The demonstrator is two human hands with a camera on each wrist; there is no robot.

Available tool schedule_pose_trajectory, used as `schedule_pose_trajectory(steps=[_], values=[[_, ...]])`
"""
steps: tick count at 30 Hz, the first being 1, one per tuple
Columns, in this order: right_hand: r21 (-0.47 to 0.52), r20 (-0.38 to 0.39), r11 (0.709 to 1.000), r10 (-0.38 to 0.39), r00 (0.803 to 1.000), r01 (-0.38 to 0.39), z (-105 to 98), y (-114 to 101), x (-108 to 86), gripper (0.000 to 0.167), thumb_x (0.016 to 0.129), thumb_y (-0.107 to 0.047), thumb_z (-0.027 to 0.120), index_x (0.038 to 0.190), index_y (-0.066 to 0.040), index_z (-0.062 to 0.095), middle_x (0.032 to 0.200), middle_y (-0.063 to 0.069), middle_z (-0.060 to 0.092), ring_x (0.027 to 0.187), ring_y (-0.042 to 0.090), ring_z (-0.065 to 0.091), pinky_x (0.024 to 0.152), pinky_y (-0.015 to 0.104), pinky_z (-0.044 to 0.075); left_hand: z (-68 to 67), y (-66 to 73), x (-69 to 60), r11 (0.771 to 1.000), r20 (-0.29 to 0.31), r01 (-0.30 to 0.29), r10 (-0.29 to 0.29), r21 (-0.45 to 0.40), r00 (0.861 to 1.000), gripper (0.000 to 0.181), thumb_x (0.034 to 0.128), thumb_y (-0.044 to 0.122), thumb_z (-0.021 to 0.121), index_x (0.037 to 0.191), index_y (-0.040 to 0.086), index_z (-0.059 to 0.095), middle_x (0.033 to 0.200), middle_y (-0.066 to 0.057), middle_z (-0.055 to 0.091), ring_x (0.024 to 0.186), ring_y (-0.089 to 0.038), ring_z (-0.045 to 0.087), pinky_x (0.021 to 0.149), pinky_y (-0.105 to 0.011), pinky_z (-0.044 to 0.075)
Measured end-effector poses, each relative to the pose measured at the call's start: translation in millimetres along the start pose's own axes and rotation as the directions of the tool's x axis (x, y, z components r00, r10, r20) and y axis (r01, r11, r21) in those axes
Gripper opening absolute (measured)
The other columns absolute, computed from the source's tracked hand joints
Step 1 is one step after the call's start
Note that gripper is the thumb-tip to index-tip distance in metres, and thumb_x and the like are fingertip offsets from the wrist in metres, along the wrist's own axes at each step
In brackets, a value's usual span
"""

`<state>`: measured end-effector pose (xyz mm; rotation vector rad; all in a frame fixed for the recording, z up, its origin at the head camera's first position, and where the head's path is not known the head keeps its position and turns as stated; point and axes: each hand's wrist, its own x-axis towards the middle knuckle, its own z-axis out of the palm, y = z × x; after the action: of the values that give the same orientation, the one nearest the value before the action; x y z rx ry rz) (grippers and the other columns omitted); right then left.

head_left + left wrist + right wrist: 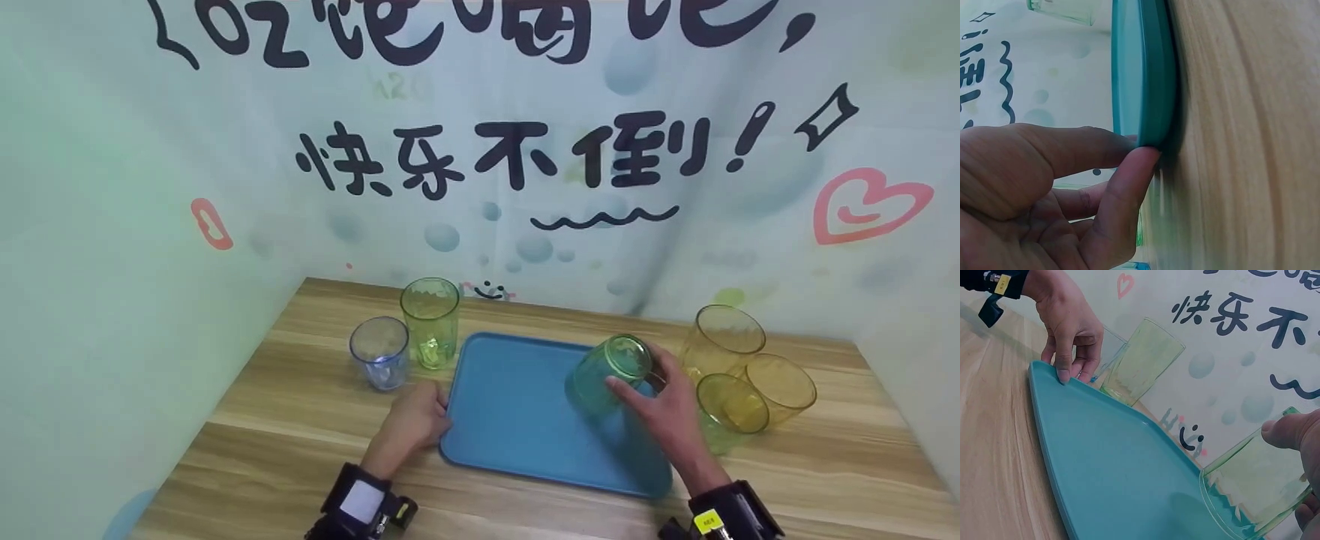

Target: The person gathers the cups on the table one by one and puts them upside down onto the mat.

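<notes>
Well, from where I stand, both hands are busy at a blue tray (510,427) that lies flat on the wood-grained worktop (262,420). The left hand (415,421) has it by the left edge, close to the near corner, thumb and finger set narrow and pinching the rim between them. Over the tray's right half, the right hand (671,409) holds a green glass (606,375), its thumb on the near side and its fingers curled round behind. That glass is upside down and tilted, mouth end low to the tray; whether its rim touches the surface I can't tell. Off the tray's left side, near the left hand, a small blue glass (380,352) stands upright, and just beside it a taller yellow-green glass (431,326). On the other side, near the right wrist, three more stand mouth up in a close cluster: an amber glass at the back (726,341), a second amber glass to its right (784,390) and a yellowish-green glass in front (727,416). Each wrist wears a black strap with a small device. Behind everything hangs a pale printed backdrop (675,262) with bold black writing and a pink heart (859,217).
</notes>
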<state>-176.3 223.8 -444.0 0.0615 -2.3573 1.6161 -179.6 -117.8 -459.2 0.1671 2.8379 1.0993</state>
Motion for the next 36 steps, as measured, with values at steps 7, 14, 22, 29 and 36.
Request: schedule_pose_trajectory(steps=[7,14,22,29,36], values=[[-0.028,-0.003,1.0,-0.013,1.0,0.013,1,5,1.9,0.071,0.084,-0.008,0.084,0.142,0.008,0.047,0.136,0.022,0.054,0.125,0.033,0.052,0.106,0.043,0.042,-0.4,1.0,-0.4,1.0,0.008,0.005,-0.005,0.01,1.0,0.016,0.0764,-0.006,0.07,0.088,0.003,0.062,0.078,-0.002,0.063,0.076,-0.022,0.062,0.072,-0.037,0.054],[-0.052,-0.017,0.999,-0.015,1.0,0.014,2,10,4.2,0.073,0.084,-0.009,0.084,0.143,0.01,0.044,0.137,0.025,0.051,0.126,0.038,0.051,0.106,0.048,0.04,0.0,0.1,-0.9,1.0,-0.005,-0.028,0.028,0.013,1.0,0.015,0.076,-0.006,0.069,0.086,0.003,0.061,0.078,-0.005,0.064,0.078,-0.023,0.062,0.073,-0.037,0.054],[-0.071,-0.028,0.997,0.0,1.0,-0.002,3,12,6.5,0.073,0.084,-0.008,0.084,0.144,0.009,0.044,0.135,0.025,0.05,0.123,0.039,0.051,0.105,0.048,0.041,-0.2,0.8,-1.4,0.999,-0.013,-0.047,0.047,0.024,0.999,0.015,0.0755,-0.008,0.068,0.086,0.001,0.062,0.077,-0.004,0.063,0.076,-0.023,0.063,0.072,-0.037,0.054],[-0.079,-0.041,0.997,0.008,0.999,-0.011,4,10,6.8,0.073,0.086,-0.01,0.083,0.143,0.011,0.043,0.136,0.028,0.048,0.125,0.041,0.049,0.107,0.05,0.039,-0.9,1.9,-2.9,0.999,-0.017,-0.038,0.038,0.016,0.999,0.016,0.0755,-0.007,0.068,0.086,0.002,0.061,0.078,-0.003,0.061,0.077,-0.023,0.061,0.073,-0.038,0.054],[-0.083,-0.052,0.996,0.027,0.998,-0.031,3,9,8.7,0.073,0.087,-0.012,0.081,0.144,0.011,0.042,0.136,0.028,0.048,0.126,0.041,0.048,0.107,0.051,0.038,-0.3,0.6,-4.1,0.998,-0.033,-0.061,0.061,0.007,0.998,0.016,0.0744,-0.007,0.069,0.085,0.002,0.061,0.078,-0.003,0.061,0.077,-0.025,0.061,0.073,-0.04,0.054]])
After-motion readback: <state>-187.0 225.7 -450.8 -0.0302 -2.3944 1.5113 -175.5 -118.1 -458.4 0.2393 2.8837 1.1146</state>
